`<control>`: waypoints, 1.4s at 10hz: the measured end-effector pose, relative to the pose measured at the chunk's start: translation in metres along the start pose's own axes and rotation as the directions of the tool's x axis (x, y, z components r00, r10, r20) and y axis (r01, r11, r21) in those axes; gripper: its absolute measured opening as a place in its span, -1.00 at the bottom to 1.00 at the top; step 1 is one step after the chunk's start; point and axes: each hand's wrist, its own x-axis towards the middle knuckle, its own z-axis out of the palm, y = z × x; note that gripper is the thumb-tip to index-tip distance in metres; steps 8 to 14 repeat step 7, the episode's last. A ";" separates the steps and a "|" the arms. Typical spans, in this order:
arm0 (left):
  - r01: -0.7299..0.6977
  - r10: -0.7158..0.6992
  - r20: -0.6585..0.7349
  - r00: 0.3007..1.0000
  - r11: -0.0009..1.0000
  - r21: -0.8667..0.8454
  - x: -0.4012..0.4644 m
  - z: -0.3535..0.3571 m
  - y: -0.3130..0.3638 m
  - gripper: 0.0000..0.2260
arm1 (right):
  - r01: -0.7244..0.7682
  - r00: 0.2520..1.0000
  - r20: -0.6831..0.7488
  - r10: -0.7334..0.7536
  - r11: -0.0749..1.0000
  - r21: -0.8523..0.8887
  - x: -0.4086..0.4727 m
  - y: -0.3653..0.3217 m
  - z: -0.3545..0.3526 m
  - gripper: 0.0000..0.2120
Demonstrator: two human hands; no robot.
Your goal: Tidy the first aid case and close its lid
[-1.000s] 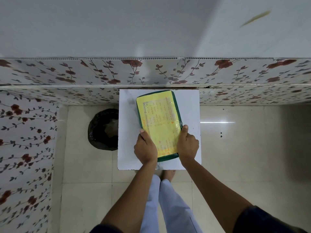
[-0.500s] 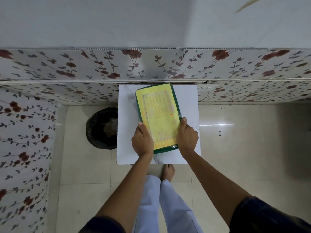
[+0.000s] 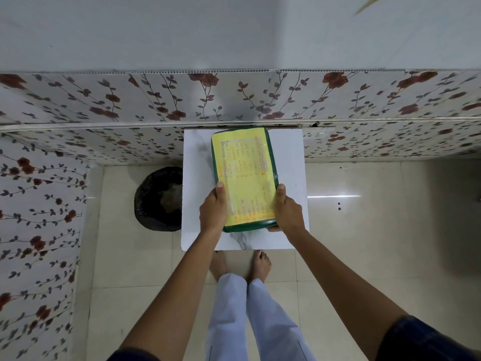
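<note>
The first aid case (image 3: 244, 175) is a green box with a yellow printed label covering its lid. It lies lengthwise on a small white table (image 3: 197, 178), its lid down. My left hand (image 3: 213, 208) grips the case's near left edge, thumb on top. My right hand (image 3: 287, 211) grips the near right edge, fingers curled under the near corner. What is inside the case is hidden.
The table stands against a wall panelled with a red flower pattern (image 3: 156, 100). A black lined bin (image 3: 160, 199) sits on the tiled floor just left of the table. My bare feet (image 3: 261, 265) stand at the table's near edge.
Both hands stay on the case's near end and the case has barely shifted on the table. The view has tilted down a little, showing my feet.
</note>
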 end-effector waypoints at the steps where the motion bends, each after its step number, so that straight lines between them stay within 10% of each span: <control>1: -0.028 0.029 -0.010 1.000 0.998 0.048 0.002 -0.002 -0.002 -0.50 | -0.014 1.000 0.000 0.014 1.000 0.013 -0.004 0.000 0.003 -0.46; 14: 0.180 -0.171 0.139 0.975 0.982 -0.056 -0.022 -0.030 -0.003 -0.73 | -0.011 0.995 -0.101 0.006 0.999 -0.052 -0.028 0.003 -0.010 -0.45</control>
